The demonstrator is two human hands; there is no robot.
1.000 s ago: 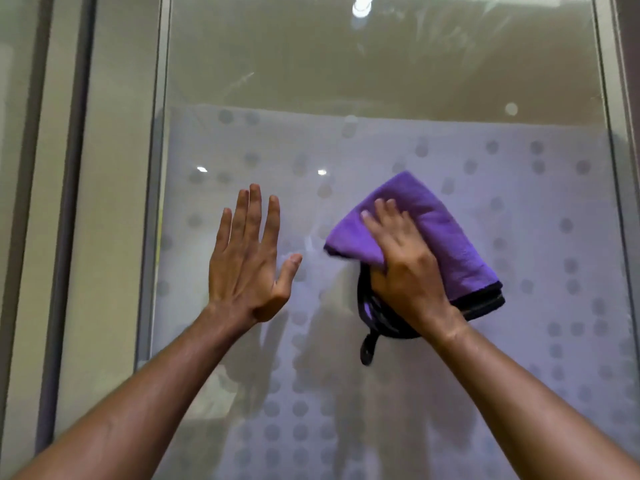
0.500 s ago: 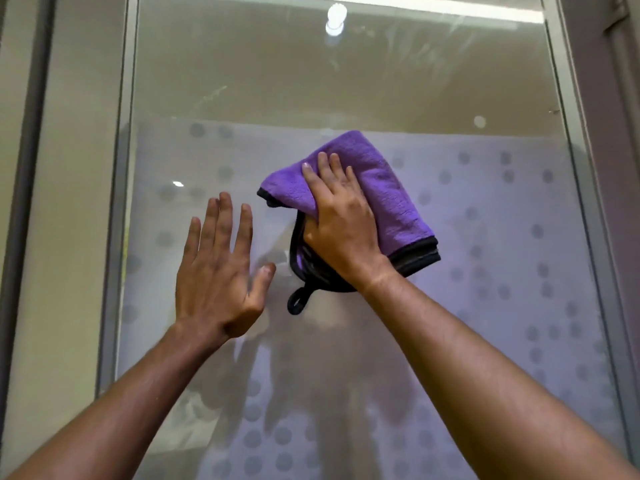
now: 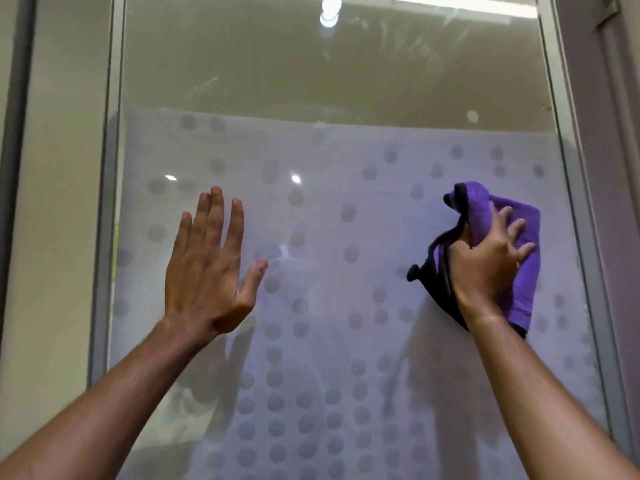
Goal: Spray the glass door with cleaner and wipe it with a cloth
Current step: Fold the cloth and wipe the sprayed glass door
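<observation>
One bunched, fuzzy purple cloth [image 3: 523,268], black-edged, is pressed on the dotted frosted glass [image 3: 329,237] by the gripping right hand [image 3: 485,268]; left hand [image 3: 204,271] lies flat, fingers spread.

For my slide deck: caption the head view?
Right hand presses purple cloth on glass door; left hand open.

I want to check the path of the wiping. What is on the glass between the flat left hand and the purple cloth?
In the head view, only frosted, dotted glass door lies between the left hand and the purple cloth; nothing else is there.
</observation>
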